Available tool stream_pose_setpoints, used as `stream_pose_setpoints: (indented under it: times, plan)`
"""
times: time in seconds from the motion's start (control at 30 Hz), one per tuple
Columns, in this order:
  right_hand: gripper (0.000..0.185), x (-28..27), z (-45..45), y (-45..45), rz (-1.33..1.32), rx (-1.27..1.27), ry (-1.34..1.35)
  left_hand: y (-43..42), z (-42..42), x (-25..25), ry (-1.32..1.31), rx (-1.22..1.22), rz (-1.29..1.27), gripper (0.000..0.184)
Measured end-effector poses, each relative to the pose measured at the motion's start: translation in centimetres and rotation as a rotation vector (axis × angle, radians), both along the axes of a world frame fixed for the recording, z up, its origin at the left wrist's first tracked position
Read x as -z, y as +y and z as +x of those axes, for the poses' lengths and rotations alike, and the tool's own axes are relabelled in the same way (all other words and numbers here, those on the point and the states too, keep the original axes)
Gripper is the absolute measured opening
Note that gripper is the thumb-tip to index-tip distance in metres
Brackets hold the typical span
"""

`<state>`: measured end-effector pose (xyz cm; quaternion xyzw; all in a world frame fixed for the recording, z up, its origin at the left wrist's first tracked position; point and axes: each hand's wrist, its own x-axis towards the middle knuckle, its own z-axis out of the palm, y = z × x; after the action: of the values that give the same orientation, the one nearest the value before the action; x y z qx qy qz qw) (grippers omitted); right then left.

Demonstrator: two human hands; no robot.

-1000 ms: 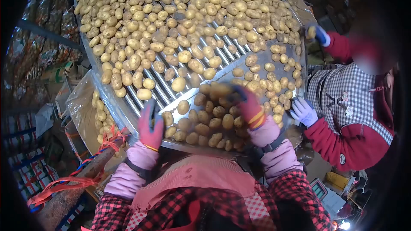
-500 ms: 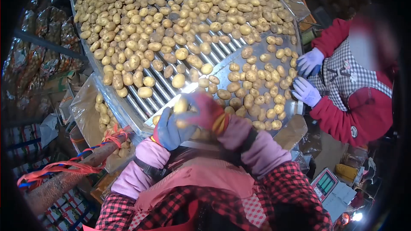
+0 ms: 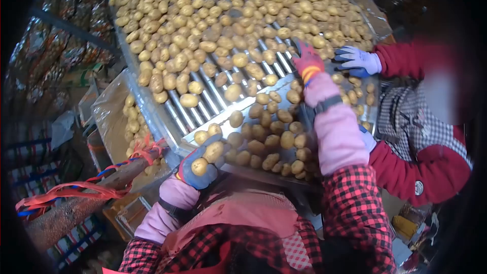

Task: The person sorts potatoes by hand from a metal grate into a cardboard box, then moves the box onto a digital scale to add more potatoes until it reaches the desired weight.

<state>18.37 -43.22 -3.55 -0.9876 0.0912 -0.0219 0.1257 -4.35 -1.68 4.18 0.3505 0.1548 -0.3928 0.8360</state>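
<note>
My left hand (image 3: 197, 168), in a blue-grey and red glove, is closed round two potatoes (image 3: 213, 151) low at the near left corner of the metal sorting tray (image 3: 203, 134). Stretched far forward, my right hand (image 3: 308, 60) wears a red glove with a yellow cuff; its fingers are spread beside the potatoes (image 3: 286, 140) where the rollers (image 3: 213, 89) meet the flat tray. Nothing shows in that hand. Many more potatoes (image 3: 177, 25) cover the rollers, and my right forearm hides part of the tray.
A co-worker's lilac-gloved hand (image 3: 357, 61) reaches in from the right, close to my right hand; their other hand is lower down. On the left stand a plastic-lined box (image 3: 109, 104) with potatoes and a rusty pole (image 3: 86, 198) wound with red cord.
My right hand has swung from beside my left hand to far forward and right. The left keeps potatoes and sits slightly lower. The co-worker's upper hand has moved over the tray; the view has shifted.
</note>
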Motion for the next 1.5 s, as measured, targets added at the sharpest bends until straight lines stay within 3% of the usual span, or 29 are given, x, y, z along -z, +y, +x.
stream_pose_setpoints:
  times: [0.07,0.13,0.17,0.2,0.23,0.27,0.3,0.4,0.47,0.53,0.6,0.67,0.73,0.8,0.83,0.97,1.0,1.03,1.1,1.13,1.2,1.27,1.33,1.4,1.5]
  plan:
    - [0.070,1.9,2.4,1.0,-0.138,-0.039,0.159,0.3,-0.3,0.0,-0.110,-0.007,0.238,0.051]
    - [0.068,2.5,2.7,0.2,0.172,0.018,0.086,0.3,0.4,-2.2,-0.627,0.182,0.612,0.050]
    - [0.067,2.5,2.8,0.2,0.322,0.045,0.049,0.3,0.6,-3.7,-0.672,0.212,0.681,0.047]
    - [0.058,-1.7,0.4,1.7,0.690,-0.035,0.020,0.2,0.9,-5.3,-0.717,0.242,0.753,0.045]
    - [0.050,-6.0,-2.8,4.3,1.256,0.133,0.100,0.1,1.2,-6.9,-0.760,0.271,0.824,0.042]
    - [0.051,-6.8,-5.5,6.2,1.520,0.044,0.006,0.8,1.6,-7.6,-0.991,0.414,1.043,0.041]
    - [0.052,-7.0,-7.1,7.1,1.538,-0.033,-0.077,1.3,1.3,-8.0,-1.228,0.568,1.249,0.039]
    - [0.049,-9.3,-11.1,10.4,1.356,-0.302,-0.269,2.0,-0.2,-5.8,-1.270,0.330,0.946,0.043]
    - [0.045,-13.5,-14.2,14.5,1.228,-0.478,-0.202,4.7,-2.0,-3.4,-1.523,0.219,1.099,0.046]
    - [0.035,-18.7,-17.7,20.1,1.176,-0.632,-0.067,7.5,-5.2,-2.9,-0.847,0.061,0.523,0.052]
    - [0.034,-19.2,-21.5,24.8,1.091,-0.796,0.095,9.7,-9.2,-4.6,-0.473,-0.144,0.246,0.055]
    - [0.034,-17.6,-24.3,29.4,1.039,-0.948,0.195,12.8,-14.2,-2.3,-0.509,-0.294,0.303,0.055]
    - [0.036,-15.3,-25.6,35.3,1.021,-1.088,0.215,17.5,-17.4,-0.5,-0.267,-0.275,0.358,0.053]
    - [0.039,-14.0,-25.0,41.7,1.056,-1.197,0.169,20.8,-21.5,2.4,0.081,-0.497,-0.131,0.050]
    - [0.041,-13.5,-24.4,45.0,1.096,-1.237,0.134,22.2,-23.8,3.8,0.286,-0.708,-0.653,0.048]
    - [0.050,-12.8,-22.4,53.2,1.411,-1.294,0.211,24.9,-28.7,2.2,0.201,-0.953,-0.726,0.049]
    - [0.053,-12.8,-22.8,52.9,1.491,-1.273,0.354,26.0,-30.0,2.7,0.193,-1.001,-0.763,0.049]
    - [0.052,-12.9,-23.7,51.3,1.515,-1.182,0.677,26.9,-31.6,3.3,0.189,-1.062,-0.803,0.050]
    - [0.053,-12.7,-25.2,47.6,1.653,-0.785,1.431,29.3,-34.1,3.3,0.043,-1.252,-0.650,0.052]
    - [0.053,-11.3,-26.0,45.4,1.614,-0.655,1.467,32.0,-35.0,3.6,-0.032,-1.284,-0.637,0.052]
    - [0.052,-8.6,-27.1,41.0,1.536,-0.442,1.459,37.5,-36.8,4.1,-0.181,-1.348,-0.617,0.053]
    - [0.050,-6.9,-28.0,37.7,1.479,-0.284,1.399,45.7,-38.9,5.8,-0.068,-1.736,-0.281,0.053]
    - [0.048,-6.2,-28.8,35.1,1.524,-0.183,1.325,51.8,-39.5,5.2,0.025,-1.924,0.058,0.054]
    - [0.046,-5.9,-29.7,32.9,1.550,-0.138,1.201,54.8,-39.5,4.9,0.072,-1.898,0.301,0.055]
    - [0.046,-6.7,-31.9,30.1,1.649,-0.333,1.065,52.1,-32.8,6.6,0.062,-1.475,0.361,0.056]
